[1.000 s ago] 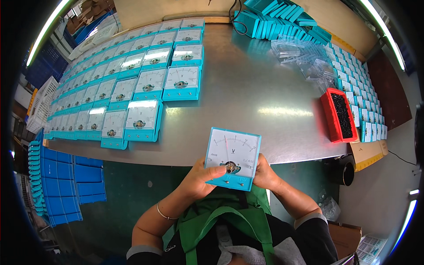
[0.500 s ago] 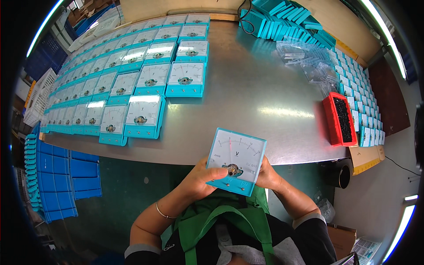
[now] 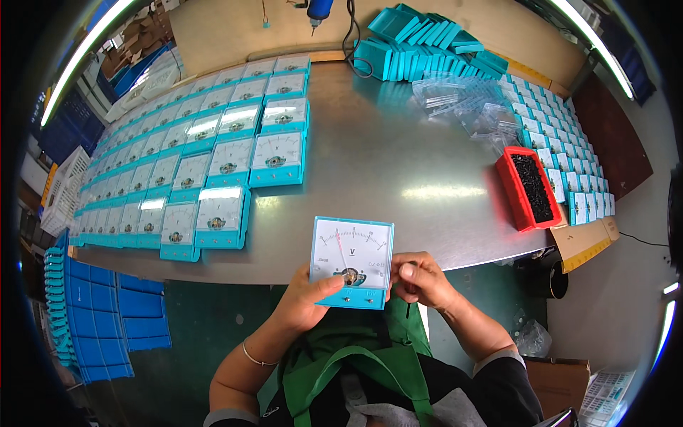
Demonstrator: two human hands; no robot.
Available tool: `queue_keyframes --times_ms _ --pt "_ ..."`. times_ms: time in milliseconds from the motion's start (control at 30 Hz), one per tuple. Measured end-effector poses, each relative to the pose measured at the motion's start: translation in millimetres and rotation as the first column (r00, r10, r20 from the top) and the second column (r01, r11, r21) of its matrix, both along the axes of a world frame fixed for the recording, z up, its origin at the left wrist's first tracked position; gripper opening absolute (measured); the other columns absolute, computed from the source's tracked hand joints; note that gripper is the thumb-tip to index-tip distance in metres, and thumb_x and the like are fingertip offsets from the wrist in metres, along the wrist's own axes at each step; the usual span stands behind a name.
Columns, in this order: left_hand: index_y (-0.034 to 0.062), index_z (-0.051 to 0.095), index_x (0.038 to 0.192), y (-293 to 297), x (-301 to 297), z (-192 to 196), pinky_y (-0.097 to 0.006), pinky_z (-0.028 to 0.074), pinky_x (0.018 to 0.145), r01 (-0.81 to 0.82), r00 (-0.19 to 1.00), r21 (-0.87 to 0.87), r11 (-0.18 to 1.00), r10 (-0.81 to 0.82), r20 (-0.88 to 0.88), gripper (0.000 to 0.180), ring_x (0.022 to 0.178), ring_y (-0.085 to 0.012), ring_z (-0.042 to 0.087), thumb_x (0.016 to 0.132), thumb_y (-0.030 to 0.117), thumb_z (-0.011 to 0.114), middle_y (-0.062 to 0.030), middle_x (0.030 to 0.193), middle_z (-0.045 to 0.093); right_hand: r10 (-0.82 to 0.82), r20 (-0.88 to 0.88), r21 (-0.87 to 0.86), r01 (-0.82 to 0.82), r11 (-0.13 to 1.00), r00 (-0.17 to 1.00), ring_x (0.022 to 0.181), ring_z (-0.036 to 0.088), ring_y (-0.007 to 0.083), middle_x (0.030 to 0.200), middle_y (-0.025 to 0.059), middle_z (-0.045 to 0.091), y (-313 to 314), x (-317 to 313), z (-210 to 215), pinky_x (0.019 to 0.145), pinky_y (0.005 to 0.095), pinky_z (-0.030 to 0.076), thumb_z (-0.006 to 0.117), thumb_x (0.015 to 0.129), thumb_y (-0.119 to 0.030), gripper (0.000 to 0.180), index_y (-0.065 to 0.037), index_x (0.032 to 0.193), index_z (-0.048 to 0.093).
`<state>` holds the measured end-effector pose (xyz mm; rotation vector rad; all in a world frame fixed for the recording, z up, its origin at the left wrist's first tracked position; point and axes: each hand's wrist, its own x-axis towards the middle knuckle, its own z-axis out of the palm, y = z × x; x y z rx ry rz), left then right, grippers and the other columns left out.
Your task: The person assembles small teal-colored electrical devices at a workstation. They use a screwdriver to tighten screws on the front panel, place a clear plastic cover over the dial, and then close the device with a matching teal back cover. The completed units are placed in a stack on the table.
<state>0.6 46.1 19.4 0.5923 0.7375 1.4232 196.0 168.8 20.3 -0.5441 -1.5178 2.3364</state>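
A voltmeter (image 3: 353, 245) with a white dial and a teal case is held upright over the table's front edge. My left hand (image 3: 310, 297) is closed on its lower left side, the thumb lying on the front near the round pivot. Just right of the case, my right hand (image 3: 425, 281) has its fingers curled round a slim screwdriver-like tool (image 3: 409, 307), whose thin dark shaft points down. Most of the tool's handle is hidden by the fingers.
Rows of similar voltmeters (image 3: 230, 156) cover the table's left side. A red bin (image 3: 505, 186) of small black parts stands at right, beside many small dial units (image 3: 575, 203). Clear covers (image 3: 455, 96) and teal cases (image 3: 420, 60) are piled behind. A blue power driver (image 3: 319, 10) hangs at the back.
My right hand has come away from the voltmeter's right side and now shows a slim tool in its fingers. The voltmeter stands straighter in my left hand. The whole view has shifted.
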Motion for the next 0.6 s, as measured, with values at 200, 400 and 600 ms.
queue_keyframes --times_ms 200,400,600 --pt "0.0097 0.003 0.149 31 1 6 -0.040 0.042 0.099 -0.232 0.862 0.210 0.950 0.301 -0.409 0.102 0.121 -0.0250 0.045 0.079 0.021 0.077 -0.0175 0.142 0.030 -0.289 0.090 0.824 0.092 0.559 0.953 0.055 0.053 0.0104 0.063 0.0077 0.053 21 -13 46 0.048 0.0279 0.040 0.072 0.080 -0.015 0.023 0.002 0.083 0.057" --pt "0.0174 0.006 0.150 67 0 -3 -0.041 0.041 0.100 -0.279 0.901 0.255 0.926 0.344 -0.263 0.110 0.120 -0.0230 0.043 0.071 0.024 0.082 -0.0115 0.130 0.038 -0.063 0.013 0.957 0.006 0.291 0.998 0.063 0.061 0.0322 0.072 0.0161 0.060 34 -46 47 0.056 0.0377 0.048 0.071 0.080 -0.018 0.022 0.001 0.082 0.060" --pt "0.0177 0.013 0.148 73 -39 -27 -0.042 0.049 0.089 -0.206 0.976 0.219 0.954 0.215 -0.022 0.099 0.105 -0.0263 0.057 0.073 0.037 0.076 -0.0112 0.122 0.046 -0.352 -0.012 0.999 -0.007 -0.053 0.936 0.077 0.064 0.0335 0.110 0.0157 0.061 186 -101 45 0.066 0.0405 0.052 0.066 0.077 -0.010 0.023 -0.003 0.099 0.064"
